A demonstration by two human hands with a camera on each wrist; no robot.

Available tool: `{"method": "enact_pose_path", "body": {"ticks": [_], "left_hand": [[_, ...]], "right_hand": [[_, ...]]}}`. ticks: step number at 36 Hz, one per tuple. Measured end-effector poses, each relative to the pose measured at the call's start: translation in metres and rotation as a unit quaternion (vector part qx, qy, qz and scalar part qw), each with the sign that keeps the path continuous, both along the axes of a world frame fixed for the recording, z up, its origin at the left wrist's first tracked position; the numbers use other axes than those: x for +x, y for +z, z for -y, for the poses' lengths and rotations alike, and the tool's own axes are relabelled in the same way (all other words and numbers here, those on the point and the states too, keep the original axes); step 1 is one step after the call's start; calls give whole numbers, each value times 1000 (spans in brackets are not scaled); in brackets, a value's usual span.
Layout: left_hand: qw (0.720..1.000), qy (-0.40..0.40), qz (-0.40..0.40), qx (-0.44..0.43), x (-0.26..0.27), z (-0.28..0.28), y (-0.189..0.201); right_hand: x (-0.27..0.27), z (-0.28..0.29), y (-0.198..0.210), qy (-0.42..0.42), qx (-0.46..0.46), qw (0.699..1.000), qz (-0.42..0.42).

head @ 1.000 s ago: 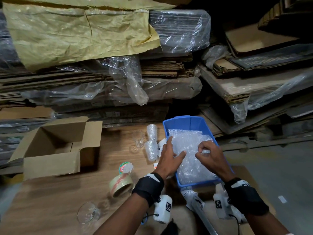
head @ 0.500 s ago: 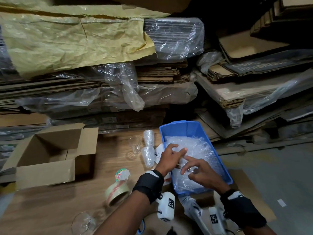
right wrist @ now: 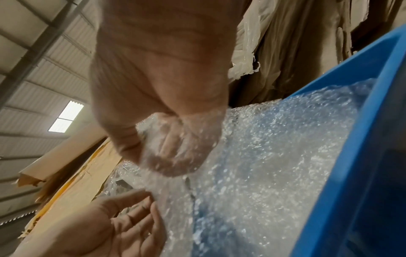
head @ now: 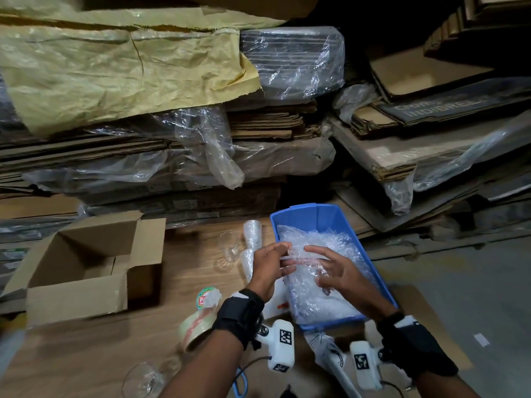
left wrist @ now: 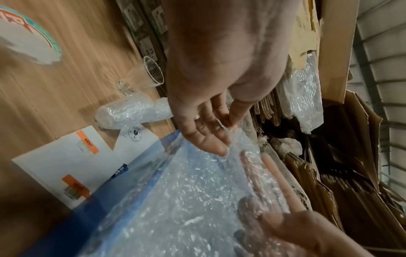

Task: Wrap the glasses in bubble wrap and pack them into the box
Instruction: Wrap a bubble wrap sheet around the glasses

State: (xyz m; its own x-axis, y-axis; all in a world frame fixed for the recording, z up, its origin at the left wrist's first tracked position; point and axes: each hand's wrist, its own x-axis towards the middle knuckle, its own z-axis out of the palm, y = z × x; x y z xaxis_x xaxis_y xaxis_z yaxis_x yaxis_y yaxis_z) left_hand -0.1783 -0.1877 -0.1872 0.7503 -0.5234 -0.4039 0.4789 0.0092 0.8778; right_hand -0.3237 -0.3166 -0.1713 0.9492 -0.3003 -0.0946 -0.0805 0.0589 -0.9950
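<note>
Left hand (head: pixel 265 267) pinches the edge of a clear, dimpled bubble wrap sheet (head: pixel 316 285) lying in the rectangular blue plastic bin (head: pixel 313 218). Right hand (head: pixel 336 271) grasps it, fingers under the film. 2 wrapped glasses (head: pixel 250 247) lie beside the bin; open cardboard box (head: pixel 86 262) sits left on the wood-grain table (head: pixel 86 354).

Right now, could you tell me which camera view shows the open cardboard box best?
The head view: the cardboard box sits whole at the table's left, flaps open and inside visible. The left wrist view shows only table, glasses and the blue bin; the right wrist view shows bubble wrap and ceiling, no box.
</note>
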Motion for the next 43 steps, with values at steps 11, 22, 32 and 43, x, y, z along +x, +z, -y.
{"method": "enact_pose_path", "body": {"ticks": [11,22,32,43], "left_hand": [[994,-106,-23,-24,-5,-11,18],[997,-30,72,15,0,-20,24],[955,-194,223,14,13,-51,41],[947,-213,234,61,24,-88,35]], "right_hand": [[3,-3,11,5,-47,999,17],[1,-15,22,-28,-13,999,-25],[1,0,37,-67,91,993,-39],[8,1,53,-99,9,994,-46]]}}
